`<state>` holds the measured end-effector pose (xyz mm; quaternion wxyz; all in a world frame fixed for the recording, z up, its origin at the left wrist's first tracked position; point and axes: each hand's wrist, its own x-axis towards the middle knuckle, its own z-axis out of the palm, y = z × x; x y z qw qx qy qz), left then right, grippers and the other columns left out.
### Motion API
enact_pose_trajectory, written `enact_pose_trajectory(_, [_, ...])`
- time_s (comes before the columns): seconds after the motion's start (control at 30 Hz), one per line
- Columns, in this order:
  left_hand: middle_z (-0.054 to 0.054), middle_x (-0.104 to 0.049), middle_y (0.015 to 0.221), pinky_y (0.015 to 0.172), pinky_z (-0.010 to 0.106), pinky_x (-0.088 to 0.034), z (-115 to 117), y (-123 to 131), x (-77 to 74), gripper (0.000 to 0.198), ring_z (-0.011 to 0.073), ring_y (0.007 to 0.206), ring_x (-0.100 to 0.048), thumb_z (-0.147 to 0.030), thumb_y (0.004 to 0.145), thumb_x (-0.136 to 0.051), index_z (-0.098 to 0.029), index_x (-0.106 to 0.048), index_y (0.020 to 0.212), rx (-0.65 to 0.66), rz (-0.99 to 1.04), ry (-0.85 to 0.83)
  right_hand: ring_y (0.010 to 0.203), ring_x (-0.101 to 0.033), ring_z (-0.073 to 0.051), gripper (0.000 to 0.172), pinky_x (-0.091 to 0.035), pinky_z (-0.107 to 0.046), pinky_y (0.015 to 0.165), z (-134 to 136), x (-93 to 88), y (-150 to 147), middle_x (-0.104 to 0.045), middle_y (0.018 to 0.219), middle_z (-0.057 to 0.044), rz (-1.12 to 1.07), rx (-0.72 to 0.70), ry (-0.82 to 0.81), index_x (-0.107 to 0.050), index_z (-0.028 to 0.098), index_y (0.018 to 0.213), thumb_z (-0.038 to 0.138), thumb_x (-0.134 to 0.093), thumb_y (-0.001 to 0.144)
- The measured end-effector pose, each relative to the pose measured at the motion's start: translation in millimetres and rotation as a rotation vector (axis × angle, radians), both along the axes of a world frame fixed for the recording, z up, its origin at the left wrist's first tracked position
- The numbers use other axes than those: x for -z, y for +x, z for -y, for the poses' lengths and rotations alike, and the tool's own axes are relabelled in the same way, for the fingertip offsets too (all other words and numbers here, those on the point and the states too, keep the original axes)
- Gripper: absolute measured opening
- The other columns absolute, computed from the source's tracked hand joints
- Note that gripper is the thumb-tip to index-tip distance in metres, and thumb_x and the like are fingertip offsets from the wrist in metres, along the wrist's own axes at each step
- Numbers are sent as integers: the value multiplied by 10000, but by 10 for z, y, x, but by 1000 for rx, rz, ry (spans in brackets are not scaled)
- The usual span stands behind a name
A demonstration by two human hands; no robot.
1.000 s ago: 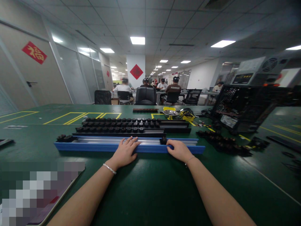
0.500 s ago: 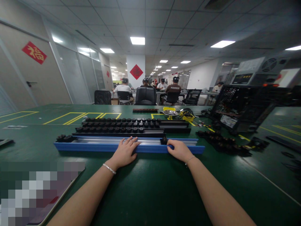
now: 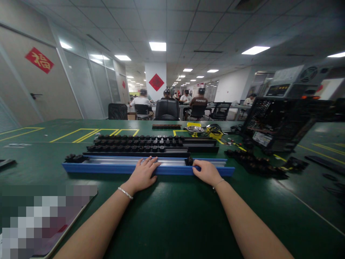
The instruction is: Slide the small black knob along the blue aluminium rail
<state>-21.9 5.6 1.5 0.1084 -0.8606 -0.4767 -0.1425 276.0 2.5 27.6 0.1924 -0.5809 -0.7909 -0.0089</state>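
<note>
A long blue rail (image 3: 94, 168) with a silver channel lies across the green table in front of me. My left hand (image 3: 142, 175) rests flat on its near edge, fingers stretched over the channel. My right hand (image 3: 207, 172) is curled at the rail's right part, fingertips against a small black part (image 3: 189, 160) that sits in the channel. A few black parts (image 3: 73, 157) sit at the rail's left end. Behind it lie two black rails (image 3: 140, 144) filled with rows of black parts.
A pile of loose black parts (image 3: 256, 164) lies to the right, behind it a black open computer case (image 3: 275, 122). A metal bowl (image 3: 195, 129) stands farther back. A blurred flat object (image 3: 40, 219) covers the near left. People sit at desks far behind.
My right hand and the small black part have shifted slightly to the right along the channel. My left hand has not moved.
</note>
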Motion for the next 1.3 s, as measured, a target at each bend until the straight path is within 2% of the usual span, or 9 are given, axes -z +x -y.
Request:
enact_pose_trajectory(0.37, [45, -358, 1427, 1048, 529, -202, -7, -6, 17, 579, 279, 1317, -276, -303, 736, -516, -305, -387, 1301, 0, -7, 9, 756, -549, -150, 174, -374, -243, 690, -27, 37, 42, -641, 790, -14, -87, -67, 51, -614, 209, 741, 259, -450, 770])
enact_pose_trajectory(0.6, [46, -356, 1428, 1049, 531, -202, -13, -8, 18, 580, 281, 1318, -273, -312, 740, -516, -302, -382, 1304, 1, -11, 9, 729, -536, -142, 195, -379, -241, 682, -34, 59, 63, -600, 753, -19, -85, -53, 77, -603, 202, 713, 256, -431, 787])
enact_pose_trajectory(0.97, [47, -356, 1428, 1047, 527, -204, -14, -11, 22, 582, 285, 1315, -276, -311, 735, -525, -300, -387, 1300, 1, -14, 18, 770, -559, -131, 186, -408, -243, 659, -87, 167, 126, -598, 970, -27, -160, -59, 219, -599, 210, 661, 251, -457, 774])
enact_pose_trajectory(1.1, [44, -356, 1428, 1047, 529, -205, -19, -13, 28, 576, 284, 1316, -275, -313, 739, -519, -301, -387, 1300, 5, -11, 20, 795, -572, -138, 204, -428, -256, 680, -90, 170, 125, -592, 1059, -26, -168, -47, 225, -603, 210, 650, 259, -453, 779])
enact_pose_trajectory(1.3, [44, -359, 1427, 1045, 534, -206, -15, -12, 21, 572, 287, 1313, -279, -314, 743, -515, -301, -387, 1301, 1, -8, 9, 816, -582, -147, 214, -445, -271, 731, -87, 165, 133, -598, 1078, -32, -171, -40, 216, -626, 211, 657, 257, -455, 777])
